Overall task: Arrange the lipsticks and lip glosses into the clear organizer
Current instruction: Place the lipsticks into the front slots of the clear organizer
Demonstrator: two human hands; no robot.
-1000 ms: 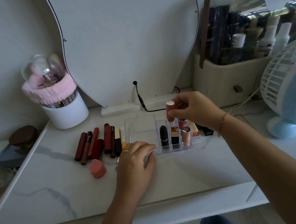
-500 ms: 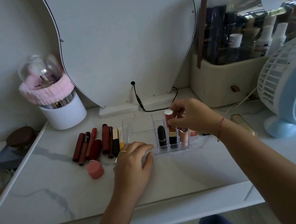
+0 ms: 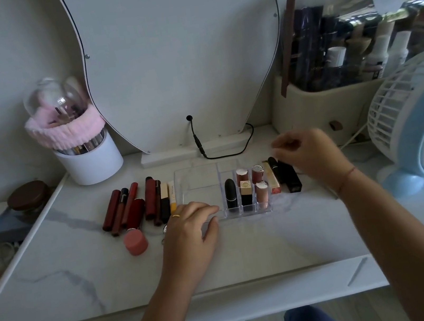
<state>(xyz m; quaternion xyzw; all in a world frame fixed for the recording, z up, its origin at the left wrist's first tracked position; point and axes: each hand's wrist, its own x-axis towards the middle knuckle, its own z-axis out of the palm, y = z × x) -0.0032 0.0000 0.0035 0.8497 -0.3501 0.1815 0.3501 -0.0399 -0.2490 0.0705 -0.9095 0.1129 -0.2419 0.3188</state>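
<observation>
Head view: the left hand (image 3: 188, 228) rests flat, steadying the clear organizer (image 3: 204, 186), which holds 5 lipsticks (image 3: 246, 188). The right hand (image 3: 307, 156), empty and loosely curled, hovers over the black tubes (image 3: 287, 176) beside it, probably the next pick.

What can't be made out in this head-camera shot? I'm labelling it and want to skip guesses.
- Right hand: motion-blurred, so whether its fingers hold anything is unclear.
- Clear organizer: the left hand covers its front left corner.
- Black lipsticks right of the organizer: the right hand hides their far ends.
- Yellow tube: its print is too small to read.
- Blue fan: cut off by the right edge.
</observation>
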